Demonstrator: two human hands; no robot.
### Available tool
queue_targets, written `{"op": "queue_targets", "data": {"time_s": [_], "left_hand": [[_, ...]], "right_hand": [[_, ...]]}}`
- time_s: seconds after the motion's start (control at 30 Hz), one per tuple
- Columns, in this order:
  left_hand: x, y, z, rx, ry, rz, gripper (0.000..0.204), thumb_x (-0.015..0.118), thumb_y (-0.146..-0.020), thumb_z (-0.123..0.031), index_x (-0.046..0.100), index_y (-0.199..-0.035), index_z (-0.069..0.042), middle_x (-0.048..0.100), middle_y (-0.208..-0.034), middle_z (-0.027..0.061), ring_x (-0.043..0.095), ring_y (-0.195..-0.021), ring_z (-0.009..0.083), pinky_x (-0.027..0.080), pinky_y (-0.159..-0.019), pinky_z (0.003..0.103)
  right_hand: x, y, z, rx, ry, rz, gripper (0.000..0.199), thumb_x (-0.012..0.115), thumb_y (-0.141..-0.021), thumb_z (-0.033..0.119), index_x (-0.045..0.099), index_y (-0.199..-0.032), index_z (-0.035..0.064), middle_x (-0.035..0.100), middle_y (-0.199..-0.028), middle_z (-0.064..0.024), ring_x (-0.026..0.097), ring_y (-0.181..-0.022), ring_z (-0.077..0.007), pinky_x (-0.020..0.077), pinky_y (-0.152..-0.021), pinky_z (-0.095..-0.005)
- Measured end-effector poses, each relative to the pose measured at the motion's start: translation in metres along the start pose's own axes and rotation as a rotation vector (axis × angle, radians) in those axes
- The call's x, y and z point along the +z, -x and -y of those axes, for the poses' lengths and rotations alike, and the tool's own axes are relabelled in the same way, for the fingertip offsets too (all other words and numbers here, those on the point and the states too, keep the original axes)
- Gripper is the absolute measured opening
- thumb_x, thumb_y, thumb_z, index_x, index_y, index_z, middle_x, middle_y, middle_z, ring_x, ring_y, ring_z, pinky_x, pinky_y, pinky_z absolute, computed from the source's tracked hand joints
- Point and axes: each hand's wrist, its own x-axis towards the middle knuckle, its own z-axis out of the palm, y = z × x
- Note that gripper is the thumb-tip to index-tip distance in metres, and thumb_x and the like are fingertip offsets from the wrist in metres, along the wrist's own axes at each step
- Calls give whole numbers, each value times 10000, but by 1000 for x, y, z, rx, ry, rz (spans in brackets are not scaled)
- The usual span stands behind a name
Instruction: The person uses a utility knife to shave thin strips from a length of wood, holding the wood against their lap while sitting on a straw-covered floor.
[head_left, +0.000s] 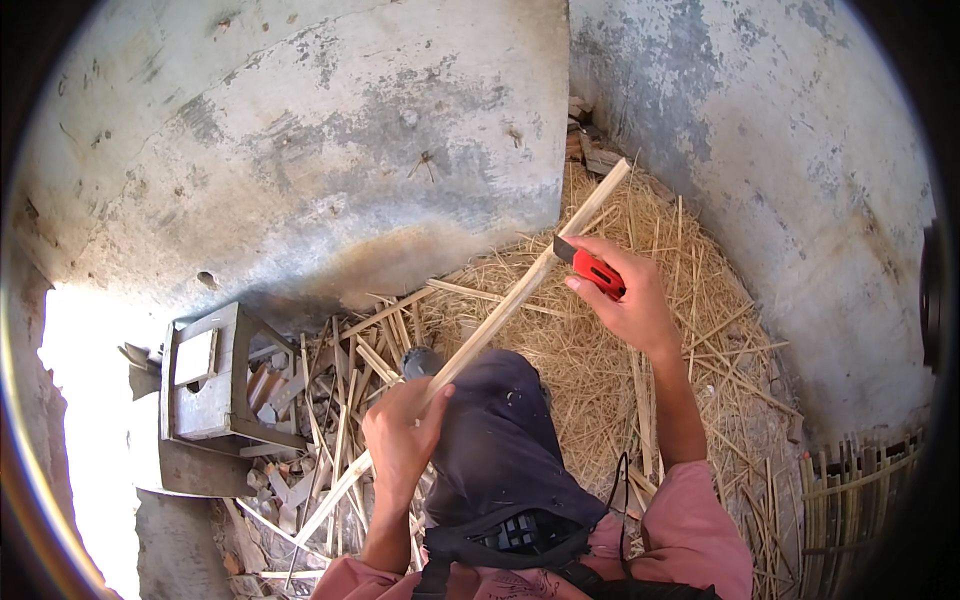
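From afar I see straw (590, 360); over it slants a long pale wooden strip (500, 315). The left hand (400, 425) wraps its lower half; the right hand (638, 300), forearm (680, 405) raised, clenches a red cutter (597, 272), dark blade (563, 248) at the strip's upper half.

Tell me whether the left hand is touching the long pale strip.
Touching: the head view shows the left hand closed around the long pale strip, with no gap visible between them.

Left hand (400, 425) hiding part of wooden strip (510, 300), right hand (640, 305) partly covering red cutter (597, 272), lower edge cropping pink shirt (700, 520)
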Motion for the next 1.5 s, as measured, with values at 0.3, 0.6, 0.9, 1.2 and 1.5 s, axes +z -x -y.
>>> {"op": "queue_targets", "data": {"time_s": [0.3, 0.6, 0.9, 1.2, 1.5], "left_hand": [[-3, 9, -8, -30, 30, 90, 216, 853, -869, -148, 741, -909, 32, 726, -803, 158, 713, -694, 270, 512, -636, 354], [-26, 11, -15, -61, 7, 405, 224, 845, -874, -198, 727, -908, -11, 684, -726, 133, 674, -647, 279, 501, -640, 377], [-24, 8, -11, 284, 52, 480, 319, 847, -818, -119, 711, -1092, -25, 672, -1112, 133, 643, -1067, 344, 479, -971, 443], [1, -13, -19, 43, 573, 692, 586, 696, -993, -81, 435, -1509, 12, 649, -1301, 166, 696, -1123, 232, 556, -984, 389], [45, -28, -34, -290, 887, 926, 307, 409, -1140, -162, 488, -1402, -24, 646, -1034, 42, 589, -742, 68, 471, -651, 216]], "right_hand": [[25, 1, 0, 5, -62, -62, 394, 793, -947, 244, 689, -1282, 64, 765, -1093, -129, 750, -979, -249, 583, -847, -355], [14, 0, -2, 247, -578, 32, 334, 815, -927, 81, 695, -1231, 11, 731, -1017, -35, 711, -943, -76, 552, -749, -213], [12, 7, 1, 245, -598, 16, 403, 826, -918, 82, 714, -1304, 53, 532, -831, 89, 478, -702, 6, 417, -638, -168], [22, 22, 29, 178, -452, 76, 481, 828, -913, 107, 712, -1380, 115, 369, -750, 109, 349, -669, -3, 301, -597, -195], [33, 26, 29, 83, -335, -114, 491, 791, -934, 138, 626, -1389, 55, 685, -987, -70, 644, -842, -102, 511, -722, -264]]}}
